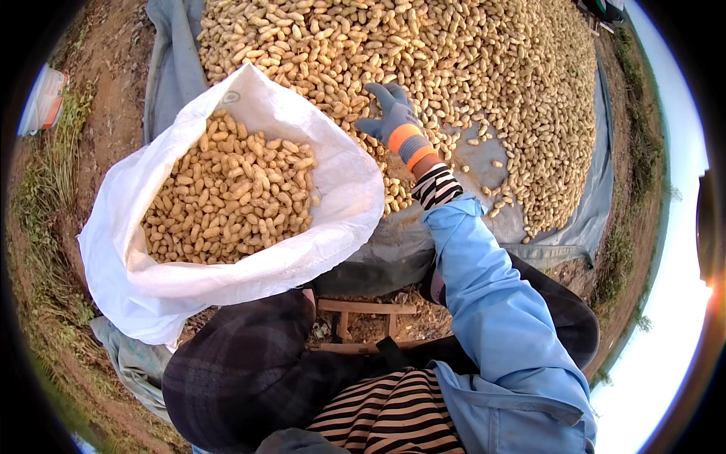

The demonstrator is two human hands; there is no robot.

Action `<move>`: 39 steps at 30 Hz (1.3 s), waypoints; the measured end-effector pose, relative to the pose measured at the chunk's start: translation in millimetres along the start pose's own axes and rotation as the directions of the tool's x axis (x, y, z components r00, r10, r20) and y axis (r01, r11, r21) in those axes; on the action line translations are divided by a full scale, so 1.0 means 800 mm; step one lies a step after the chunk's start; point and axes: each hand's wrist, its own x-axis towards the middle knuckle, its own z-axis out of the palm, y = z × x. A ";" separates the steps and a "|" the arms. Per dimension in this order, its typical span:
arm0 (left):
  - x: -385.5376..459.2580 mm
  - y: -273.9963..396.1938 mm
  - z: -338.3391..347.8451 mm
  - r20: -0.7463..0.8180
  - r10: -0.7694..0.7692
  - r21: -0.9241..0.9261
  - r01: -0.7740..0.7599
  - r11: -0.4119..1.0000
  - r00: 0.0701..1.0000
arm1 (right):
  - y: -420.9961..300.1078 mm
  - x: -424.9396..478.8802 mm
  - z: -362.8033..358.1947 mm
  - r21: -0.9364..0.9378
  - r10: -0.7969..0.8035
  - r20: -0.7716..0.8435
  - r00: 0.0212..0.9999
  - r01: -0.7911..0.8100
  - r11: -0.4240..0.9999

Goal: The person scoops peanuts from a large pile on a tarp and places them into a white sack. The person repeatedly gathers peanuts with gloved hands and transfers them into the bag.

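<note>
My right hand (390,113), in a grey work glove with an orange-striped cuff, is over the near part of a large spread of unshelled peanuts (454,62). Its thumb and fingers are apart, and I see nothing held; the palm side is hidden. Left of it stands a white woven sack (351,193), its mouth wide and peanuts (227,193) heaped inside. At the bottom edge, by my striped shirt, a grey shape looks like my gloved left hand (303,442), mostly cut off, its fingers not readable.
Under the spread lies a grey tarpaulin (176,74), its near edge by my feet. A low wooden frame (366,307) is between my legs. On the far left, a white and orange bucket (48,99) rests near dry grass (65,147). Bare soil (116,74) borders the tarpaulin.
</note>
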 end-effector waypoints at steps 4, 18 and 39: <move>0.002 0.005 0.001 -0.015 -0.060 0.015 0.061 0.998 0.998 | -0.013 0.009 0.051 -0.423 -0.171 0.168 0.971 0.228 0.877; 0.002 0.001 0.002 0.019 -0.053 -0.010 0.054 0.999 0.998 | -0.030 0.046 0.049 -0.416 -0.178 0.246 0.953 0.269 0.869; -0.001 -0.001 -0.001 0.066 0.006 -0.010 -0.005 1.000 0.998 | -0.024 0.025 0.053 -0.411 -0.123 0.274 0.954 0.232 0.882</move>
